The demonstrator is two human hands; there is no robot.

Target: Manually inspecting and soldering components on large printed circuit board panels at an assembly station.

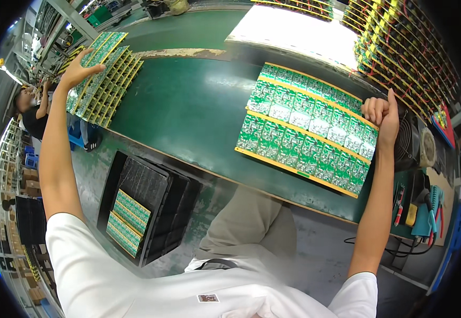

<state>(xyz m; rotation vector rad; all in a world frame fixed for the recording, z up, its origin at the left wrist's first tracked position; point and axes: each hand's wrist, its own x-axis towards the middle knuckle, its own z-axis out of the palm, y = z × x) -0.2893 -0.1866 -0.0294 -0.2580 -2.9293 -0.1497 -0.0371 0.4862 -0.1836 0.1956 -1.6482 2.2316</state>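
Two hands are spread far apart, each on a different set of green circuit boards. The left hand has its fingers wide and flat, resting on the stack of boards at the far left of the green counter. The right hand is curled narrow against the right edge of the large board panel, thumb up; whether it actually grips the edge I cannot tell. With arms stretched this wide, control looks weak: a push from the left palm could fan the stack toward the counter edge, and a one-sided pull on the panel could flex it. Below the counter a black tray holds more boards.
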